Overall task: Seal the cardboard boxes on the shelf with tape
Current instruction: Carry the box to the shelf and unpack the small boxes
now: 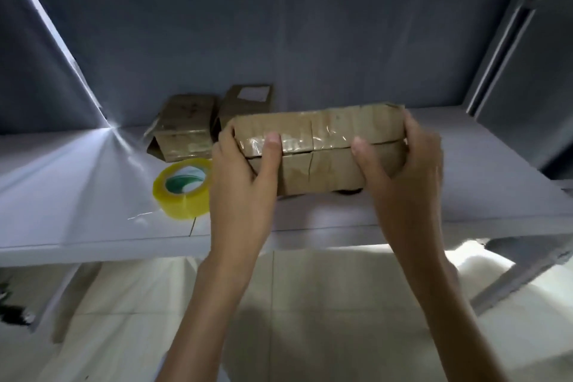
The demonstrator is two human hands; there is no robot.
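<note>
A long flat cardboard box (pixel 319 146) is held just above the white shelf (pixel 77 195), with clear tape shining along its front seam. My left hand (pixel 245 177) grips its left end, thumb pressed on the taped seam. My right hand (pixel 400 170) grips its right end, thumb on the front face. A yellowish roll of clear tape (pixel 183 192) with a green-printed core lies flat on the shelf, just left of my left hand. Behind the held box stand two smaller cardboard boxes: a taped one (pixel 184 127) and a taller one (pixel 248 102) with a white label.
The shelf's grey back wall (pixel 279 40) rises behind the boxes, and a grey upright post (pixel 508 40) stands at the right. The shelf's front edge runs under my wrists. Pale floor tiles (pixel 310 304) show below. A small dark object peeks out under the held box.
</note>
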